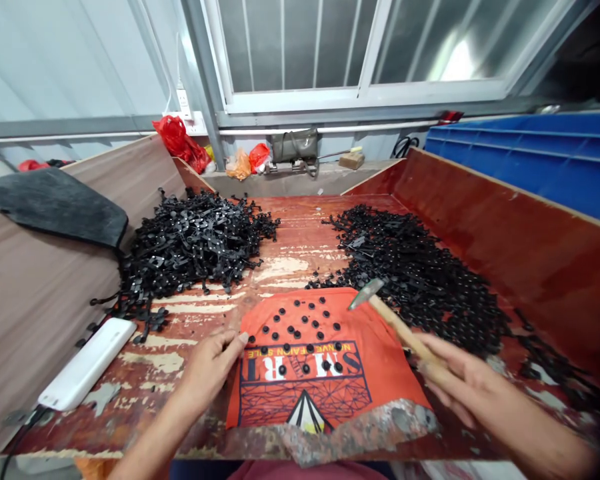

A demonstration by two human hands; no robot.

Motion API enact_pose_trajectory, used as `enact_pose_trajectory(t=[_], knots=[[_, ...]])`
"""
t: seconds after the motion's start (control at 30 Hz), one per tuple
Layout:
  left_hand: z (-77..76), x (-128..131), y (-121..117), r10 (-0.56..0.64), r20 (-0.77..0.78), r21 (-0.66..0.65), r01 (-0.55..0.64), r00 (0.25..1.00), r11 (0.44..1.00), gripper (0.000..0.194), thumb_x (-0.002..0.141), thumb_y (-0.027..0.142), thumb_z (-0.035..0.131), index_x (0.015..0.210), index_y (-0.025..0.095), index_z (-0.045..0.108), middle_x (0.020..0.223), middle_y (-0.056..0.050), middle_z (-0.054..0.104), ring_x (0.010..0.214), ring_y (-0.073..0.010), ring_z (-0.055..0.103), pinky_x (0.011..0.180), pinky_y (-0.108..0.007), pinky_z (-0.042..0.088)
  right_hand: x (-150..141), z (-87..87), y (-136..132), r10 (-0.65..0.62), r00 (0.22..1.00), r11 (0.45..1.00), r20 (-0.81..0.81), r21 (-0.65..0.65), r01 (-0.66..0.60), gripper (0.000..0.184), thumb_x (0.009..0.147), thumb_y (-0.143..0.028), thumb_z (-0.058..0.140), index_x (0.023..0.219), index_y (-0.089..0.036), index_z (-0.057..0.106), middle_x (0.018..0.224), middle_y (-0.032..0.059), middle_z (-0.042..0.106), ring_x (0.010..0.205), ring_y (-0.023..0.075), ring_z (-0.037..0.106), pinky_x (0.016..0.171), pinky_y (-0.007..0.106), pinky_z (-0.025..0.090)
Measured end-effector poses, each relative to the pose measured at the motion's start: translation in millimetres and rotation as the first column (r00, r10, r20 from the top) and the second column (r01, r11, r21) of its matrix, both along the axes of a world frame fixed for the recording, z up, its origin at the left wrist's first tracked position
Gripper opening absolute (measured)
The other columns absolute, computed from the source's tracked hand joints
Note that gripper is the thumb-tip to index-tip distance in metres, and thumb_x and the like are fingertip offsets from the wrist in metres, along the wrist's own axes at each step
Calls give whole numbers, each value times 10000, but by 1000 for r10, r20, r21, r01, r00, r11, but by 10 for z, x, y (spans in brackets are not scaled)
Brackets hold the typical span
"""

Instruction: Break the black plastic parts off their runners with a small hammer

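Observation:
A small hammer with a pale wooden handle (403, 330) and a metal head (366, 293) is in my right hand (455, 373), whose fingers wrap round the handle. The head hangs over the upper right of an orange-red printed cloth (390, 363). Several small round black parts (306, 369) are scattered across the cloth. At the cloth's left edge, my left hand (213, 363) has thumb and forefinger drawn together beside one black part (251, 339). Whatever lies between those fingertips is hidden. A rough, worn metal piece (370, 430) lies along the cloth's front edge.
Heaped black parts (195, 240) lie at the left back, and another black heap (410, 267) covers the right. A white power bank (87, 363) with a cable rests at left. Boards (520, 247) wall the worn red table (300, 230); a blue crate (530, 160) stands beyond.

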State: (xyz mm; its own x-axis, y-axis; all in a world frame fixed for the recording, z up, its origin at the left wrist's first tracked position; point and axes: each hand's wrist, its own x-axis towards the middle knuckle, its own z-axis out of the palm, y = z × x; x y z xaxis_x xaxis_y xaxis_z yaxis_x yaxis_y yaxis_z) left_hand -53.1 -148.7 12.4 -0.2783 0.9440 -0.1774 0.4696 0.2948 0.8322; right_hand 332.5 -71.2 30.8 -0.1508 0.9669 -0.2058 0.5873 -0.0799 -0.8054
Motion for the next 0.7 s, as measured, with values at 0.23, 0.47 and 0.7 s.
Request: enact_pose_trajectory(t=[0.23, 0.47, 0.7], knots=[[-97, 147, 33, -84, -281, -5, 86, 956, 996, 415, 893, 465, 411, 562, 215, 419, 660, -19, 553, 724, -211, 564, 679, -293, 369, -464, -148, -359, 280, 926, 906, -252, -250, -342, 374, 956, -562, 455, 955, -224, 615, 699, -22, 563, 545, 116, 467, 489, 215, 388], [-166, 178, 46, -109, -434, -31, 106, 894, 994, 355, 919, 365, 422, 613, 202, 499, 733, -33, 579, 748, -196, 569, 701, -290, 354, -599, -52, -323, 449, 876, 880, -176, -82, -468, 431, 1005, -463, 411, 1373, -283, 548, 1246, 41, 653, 1127, 248, 590, 950, 348, 464], [-259, 180, 34, -59, -392, -16, 57, 918, 998, 363, 894, 330, 439, 556, 199, 457, 640, -7, 524, 660, -168, 551, 650, -278, 332, -803, 16, -311, 479, 875, 877, -71, 13, -479, 406, 998, -439, 398, 1296, -287, 629, 1112, 42, 725, 1041, 252, 657, 948, 361, 483]])
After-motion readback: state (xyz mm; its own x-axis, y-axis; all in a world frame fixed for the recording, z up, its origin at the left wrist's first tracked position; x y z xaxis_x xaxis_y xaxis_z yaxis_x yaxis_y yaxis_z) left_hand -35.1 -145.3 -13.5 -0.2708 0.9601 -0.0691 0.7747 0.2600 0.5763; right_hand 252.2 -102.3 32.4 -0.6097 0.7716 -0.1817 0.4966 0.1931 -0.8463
